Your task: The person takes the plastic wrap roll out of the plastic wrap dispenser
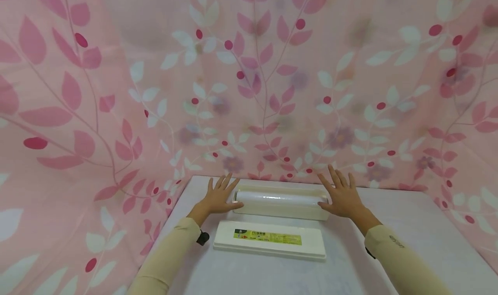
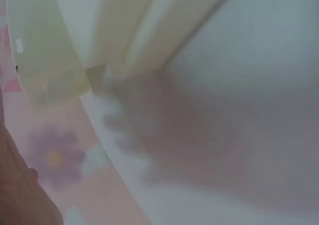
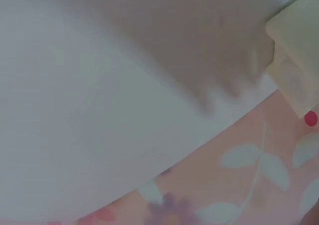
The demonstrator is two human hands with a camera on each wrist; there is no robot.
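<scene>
Nearest the camera in the head view lies a flat cream lid [image 1: 270,240] with a green and yellow label, flat on the white table [image 1: 408,230], just at six o'clock of the open dispenser box [image 1: 283,209]. That box sits lengthwise across the table, close to its far edge, and a roll of clear film [image 1: 278,197] rests inside it along its length.

At nine o'clock of the box the left hand [image 1: 218,198] lies palm down on the table, fingers straight and spread, holding nothing; its thumb touches the box's left end. At three o'clock the right hand [image 1: 343,195] lies the same way, flat with fingers fanned and nothing in its grasp, its thumb at the box's right end. Both forearms wear beige sleeves.

Both wrist views are blurred: the left one shows the cream box end [image 2: 55,60] and a hand's shadow on the table [image 2: 249,75], the right one a cream corner [image 3: 296,55] at two o'clock.

Pink cloth [image 1: 116,92] printed with leaves and berries hangs behind and to both sides of the table.
</scene>
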